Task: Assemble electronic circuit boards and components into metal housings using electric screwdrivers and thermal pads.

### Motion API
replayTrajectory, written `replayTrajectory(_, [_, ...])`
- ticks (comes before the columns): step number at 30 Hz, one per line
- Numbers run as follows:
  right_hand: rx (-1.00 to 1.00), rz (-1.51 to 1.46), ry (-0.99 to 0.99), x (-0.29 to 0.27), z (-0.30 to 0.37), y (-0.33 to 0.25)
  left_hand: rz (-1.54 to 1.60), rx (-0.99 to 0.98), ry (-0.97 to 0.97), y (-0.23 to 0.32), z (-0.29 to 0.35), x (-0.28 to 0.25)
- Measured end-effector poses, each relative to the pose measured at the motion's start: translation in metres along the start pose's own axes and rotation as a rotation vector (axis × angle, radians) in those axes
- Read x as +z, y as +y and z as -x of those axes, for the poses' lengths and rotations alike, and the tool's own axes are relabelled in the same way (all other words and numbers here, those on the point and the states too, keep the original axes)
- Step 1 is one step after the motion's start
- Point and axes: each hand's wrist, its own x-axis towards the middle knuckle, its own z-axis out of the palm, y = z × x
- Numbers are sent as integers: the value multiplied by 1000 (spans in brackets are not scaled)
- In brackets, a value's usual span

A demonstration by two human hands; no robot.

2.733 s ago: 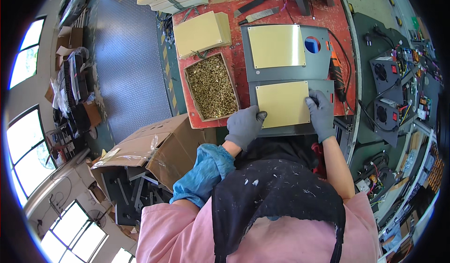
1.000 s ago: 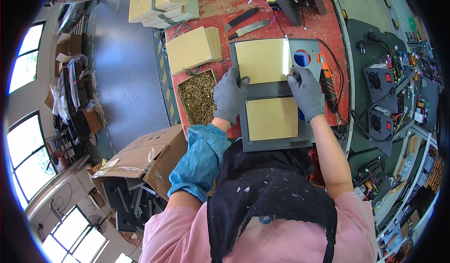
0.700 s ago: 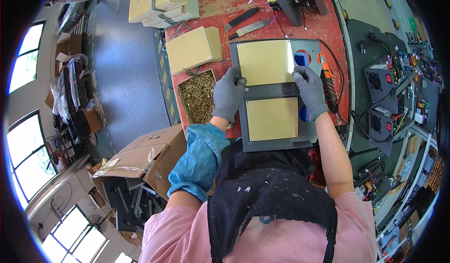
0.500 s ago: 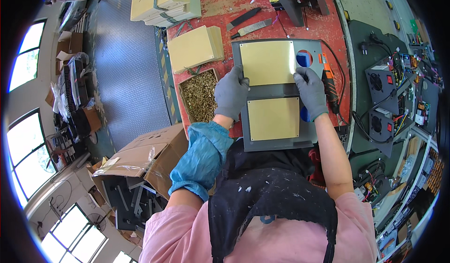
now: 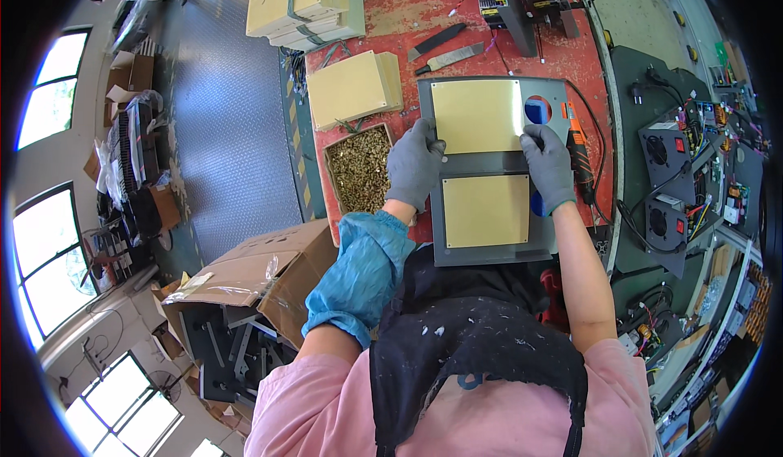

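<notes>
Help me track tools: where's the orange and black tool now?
In the head view, the orange and black tool lies on the red bench near its right edge, right of the upper grey panel and right hand.

Both hands have jumped up a plate!
Up they come: the left hand [image 5: 415, 167] has quit the lower cream plate [image 5: 487, 212] for the bottom-left corner of the upper cream plate [image 5: 477, 117], mid-frame, the right hand [image 5: 548, 167] for its bottom-right. That upper plate has slid slightly rightward on its grey panel [image 5: 540, 88] since a second ago, and a blue-showing opening [image 5: 537, 204] now peeks out under the right hand.
</notes>
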Motion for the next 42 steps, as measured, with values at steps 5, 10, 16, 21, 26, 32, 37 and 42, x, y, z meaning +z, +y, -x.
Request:
replayTrajectory(5, [-109,97,88,-10,3,5,46,134,75,-7,-2,14])
replayTrajectory(10, [-151,-23,130,-35,21,-8,39,51,29,-17,4,5])
replayTrajectory(16, [-284,80,457,-197,32,27,394,81,76,-49,0,12])
replayTrajectory(21, [-359,351,596,-350,-10,99,496,-41,130,-29,28,8])
replayTrajectory(26, [-154,995,434,-478,-104,150,332,-71,351,-2,66,24])
replayTrajectory(32, [-350,1856,371,-539,-219,232,129,-122,478,85,130,41])
replayTrajectory(37, [-93,1894,203,-552,-282,262,-66,-219,531,80,182,36])
replayTrajectory(42, [85,1302,197,-571,-288,293,-207,-260,617,103,202,55])
